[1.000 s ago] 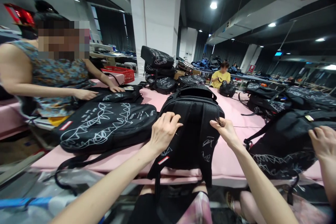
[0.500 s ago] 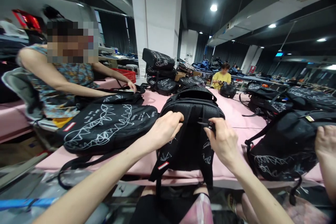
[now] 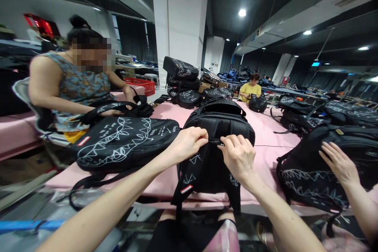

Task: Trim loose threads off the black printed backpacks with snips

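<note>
A black backpack (image 3: 203,175) with white scribble prints stands in front of me, its straps facing me and a red-and-white label low on the left strap. Over its upper left side, my left hand (image 3: 193,140) is closed in a pinch; whatever lies between the fingertips is too small to make out. My right hand (image 3: 238,155) grips a pair of thread snips (image 3: 215,142), mostly covered by the fingers. Their dark tip points left, toward my left fingertips, in front of the backpack's upper straps.
A scribbled backpack (image 3: 126,141) lies on the pink table (image 3: 267,130) at left, beside a seated co-worker (image 3: 50,82). At right, another person's hand (image 3: 339,165) is by a black backpack (image 3: 307,173). Stacked backpacks (image 3: 181,82) stand behind, near a pillar.
My right hand has moved left with the snips, closer to my left hand. The other person's hand at right has come further into view over the bag. The left co-worker's arms have drawn back.
</note>
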{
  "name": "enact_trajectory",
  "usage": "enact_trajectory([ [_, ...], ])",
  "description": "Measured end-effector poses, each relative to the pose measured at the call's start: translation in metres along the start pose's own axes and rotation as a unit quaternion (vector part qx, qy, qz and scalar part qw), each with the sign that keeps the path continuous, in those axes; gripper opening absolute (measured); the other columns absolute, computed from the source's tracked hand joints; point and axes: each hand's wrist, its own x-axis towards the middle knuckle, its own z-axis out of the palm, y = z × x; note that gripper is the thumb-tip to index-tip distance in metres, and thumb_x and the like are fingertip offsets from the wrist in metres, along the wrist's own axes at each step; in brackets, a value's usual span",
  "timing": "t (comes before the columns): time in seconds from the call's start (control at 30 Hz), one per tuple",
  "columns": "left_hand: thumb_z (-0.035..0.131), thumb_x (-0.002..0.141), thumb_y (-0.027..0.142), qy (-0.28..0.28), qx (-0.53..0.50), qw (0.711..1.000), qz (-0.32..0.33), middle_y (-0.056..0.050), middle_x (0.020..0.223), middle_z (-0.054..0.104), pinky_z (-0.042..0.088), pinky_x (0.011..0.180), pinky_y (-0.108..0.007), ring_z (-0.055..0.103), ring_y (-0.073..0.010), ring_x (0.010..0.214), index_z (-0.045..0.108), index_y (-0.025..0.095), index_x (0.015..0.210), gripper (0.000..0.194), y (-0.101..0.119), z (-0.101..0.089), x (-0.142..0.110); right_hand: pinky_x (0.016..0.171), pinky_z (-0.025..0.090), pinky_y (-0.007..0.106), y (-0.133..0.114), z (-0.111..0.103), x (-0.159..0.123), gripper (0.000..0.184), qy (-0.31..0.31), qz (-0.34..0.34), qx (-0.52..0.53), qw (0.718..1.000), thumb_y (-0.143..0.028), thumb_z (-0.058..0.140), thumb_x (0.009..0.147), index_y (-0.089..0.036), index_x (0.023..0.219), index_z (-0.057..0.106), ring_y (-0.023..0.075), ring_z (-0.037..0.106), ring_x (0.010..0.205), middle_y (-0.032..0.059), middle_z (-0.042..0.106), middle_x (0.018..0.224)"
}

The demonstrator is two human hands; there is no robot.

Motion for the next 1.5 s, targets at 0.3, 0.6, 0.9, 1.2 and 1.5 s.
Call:
enact_trajectory([
  [0.3, 0.055, 0.074, 0.025, 0.089, -0.308, 0.942, -0.098, 0.003, 0.062, 0.051, 0.038, 0.061, -0.023, 0.046, -0.0105, 0.061, 0.054, 0.017, 0.065, 0.012, -0.008, 0.005, -0.012, 0.061, 0.031, 0.03, 0.001, -0.001, 0.003, 0.007, 0.005, 0.017, 0.033, 0.999, -0.022, 0.057, 0.084, -0.019, 0.081, 0.063, 0.0163, 0.051, 0.069, 0.002, 0.063, 0.073],
  [0.6, 0.05, 0.081, 0.006, 0.264, -0.724, 0.577, -0.272, 0.003, 0.062, 0.05, 0.05, 0.065, -0.021, 0.052, -0.0064, 0.057, 0.049, 0.018, 0.065, 0.02, -0.019, 0.03, -0.022, 0.066, 0.036, 0.029, -0.021, 0.007, 0.014, 0.012, 0.027, 0.034, 0.108, 0.993, -0.023, 0.064, 0.08, -0.02, 0.091, 0.064, 0.0172, 0.053, 0.076, 0.0038, 0.063, 0.086],
  [0.9, 0.046, 0.081, -0.004, 0.263, -0.817, 0.447, -0.251, 0.002, 0.061, 0.05, 0.048, 0.057, -0.014, 0.051, -0.0052, 0.054, 0.054, 0.012, 0.061, 0.027, -0.012, 0.026, -0.022, 0.063, 0.032, 0.029, -0.037, 0.011, 0.02, 0.009, 0.006, -0.005, 0.058, 0.998, -0.021, 0.064, 0.079, -0.02, 0.088, 0.064, 0.0159, 0.05, 0.074, 0.0032, 0.059, 0.084],
  [1.2, 0.056, 0.076, 0.001, 0.244, -0.826, 0.453, -0.228, 0.003, 0.06, 0.052, 0.045, 0.06, -0.015, 0.052, -0.0048, 0.055, 0.056, 0.013, 0.061, 0.02, -0.016, 0.033, -0.023, 0.061, 0.032, 0.03, -0.043, 0.011, 0.022, 0.004, -0.003, -0.009, 0.035, 0.999, -0.02, 0.061, 0.08, -0.02, 0.083, 0.064, 0.0164, 0.05, 0.071, 0.0034, 0.059, 0.081],
  [1.5, 0.051, 0.077, 0.051, 0.15, -0.35, 0.889, -0.253, -0.006, 0.084, 0.07, 0.044, 0.081, -0.032, 0.062, -0.0243, 0.088, 0.071, 0.018, 0.081, 0.039, -0.066, 0.02, -0.063, 0.075, 0.045, 0.032, 0.03, 0.008, -0.003, 0.032, 0.009, 0.19, 0.299, 0.935, -0.039, 0.066, 0.074, -0.021, 0.1, 0.058, 0.0201, 0.056, 0.089, 0.0045, 0.059, 0.096],
])
